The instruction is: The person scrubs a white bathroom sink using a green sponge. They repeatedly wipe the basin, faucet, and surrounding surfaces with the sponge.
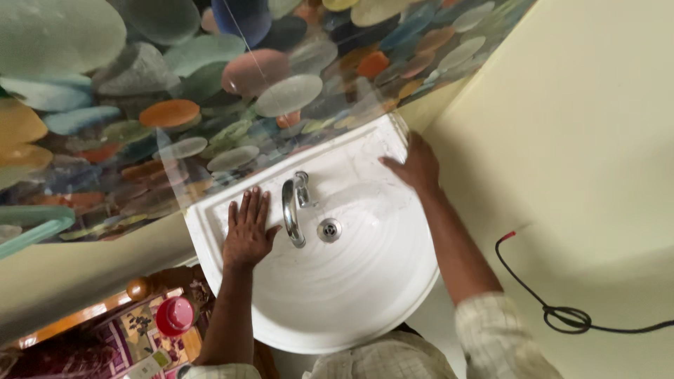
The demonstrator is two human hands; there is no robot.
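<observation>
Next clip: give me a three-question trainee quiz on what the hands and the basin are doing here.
1. True or false: the left hand lies flat, fingers spread, on the white wash basin rim.
2. Where is the right hand? A) gripping the chrome tap B) on the basin's back corner by the wall C) over the drain
3. Fill in: the black cable on the cream wall ends in a ___ tip.

Key: 1 true; 2 B; 3 red.
</observation>
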